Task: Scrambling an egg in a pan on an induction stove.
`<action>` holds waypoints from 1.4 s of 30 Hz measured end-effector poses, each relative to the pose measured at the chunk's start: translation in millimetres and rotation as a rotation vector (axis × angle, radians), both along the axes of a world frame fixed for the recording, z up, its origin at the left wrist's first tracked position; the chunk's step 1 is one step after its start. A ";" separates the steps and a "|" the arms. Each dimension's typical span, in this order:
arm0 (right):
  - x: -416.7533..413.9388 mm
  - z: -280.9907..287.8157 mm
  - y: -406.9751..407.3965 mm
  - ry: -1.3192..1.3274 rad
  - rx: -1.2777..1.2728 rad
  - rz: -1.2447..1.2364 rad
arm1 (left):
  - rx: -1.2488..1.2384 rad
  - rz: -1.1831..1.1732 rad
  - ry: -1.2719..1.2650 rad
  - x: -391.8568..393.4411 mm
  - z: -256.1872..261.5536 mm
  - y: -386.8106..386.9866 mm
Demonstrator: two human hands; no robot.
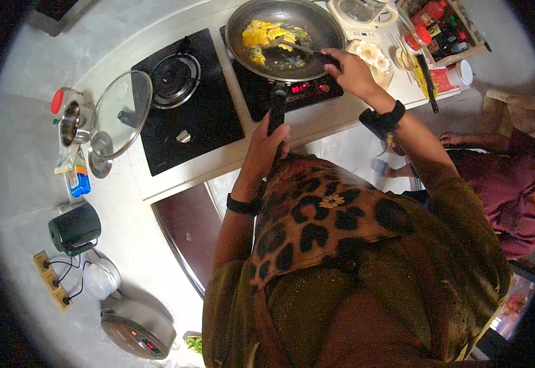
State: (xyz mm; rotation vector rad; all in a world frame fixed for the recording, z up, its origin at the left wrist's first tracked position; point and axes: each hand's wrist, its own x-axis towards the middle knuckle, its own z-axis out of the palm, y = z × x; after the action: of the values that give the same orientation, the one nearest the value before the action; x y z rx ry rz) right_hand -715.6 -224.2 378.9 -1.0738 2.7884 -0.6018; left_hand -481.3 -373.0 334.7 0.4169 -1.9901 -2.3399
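My left hand (pixel 267 145) is wrapped around the black handle (pixel 277 110) of a dark wok-like frying pan (pixel 290 14). The pan sits on an induction cooktop (pixel 313 89) whose red display is lit. In my right hand (pixel 352 73) is a spatula (pixel 299 47) with a black grip and a metal shaft. Its head is among yellow scrambled egg (pixel 267 33), gathered mostly on the pan's left side, and is partly hidden by it. Some liquid glistens on the pan's bottom.
Left of the pan lies a black gas hob (pixel 189 124). A glass lid (pixel 122 115) leans farther left, near a small metal pot (pixel 75 124). A floral dish (pixel 373 57) and a bottle crate (pixel 442 32) stand right. Another person (pixel 502 184) is at the right.
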 end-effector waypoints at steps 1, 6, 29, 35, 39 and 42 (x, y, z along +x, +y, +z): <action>-2.8 -2.9 6.6 -0.001 -0.001 -0.003 | 0.031 0.021 -0.118 -0.7 5.8 1.5; -7.0 1.4 31.3 -0.059 -0.075 -0.028 | 0.116 0.080 -0.256 0.7 -4.5 4.1; -25.4 98.8 89.7 1.034 0.459 0.564 | 0.056 0.065 -0.173 -0.9 3.1 3.8; -40.8 107.4 74.5 0.964 0.383 0.440 | -0.265 -0.047 0.000 1.3 -19.3 -2.2; -48.4 88.4 67.3 0.948 0.389 0.390 | -0.291 0.031 0.063 -0.3 -16.0 4.8; -44.6 76.3 58.7 0.831 0.467 0.272 | 0.048 0.079 0.084 -3.5 -13.0 7.9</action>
State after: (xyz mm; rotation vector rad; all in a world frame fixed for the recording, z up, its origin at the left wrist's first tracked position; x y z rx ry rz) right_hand -760.2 -165.5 455.2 -1.8235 3.0133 0.6525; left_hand -484.8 -365.1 321.7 0.3846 -1.8499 -2.3209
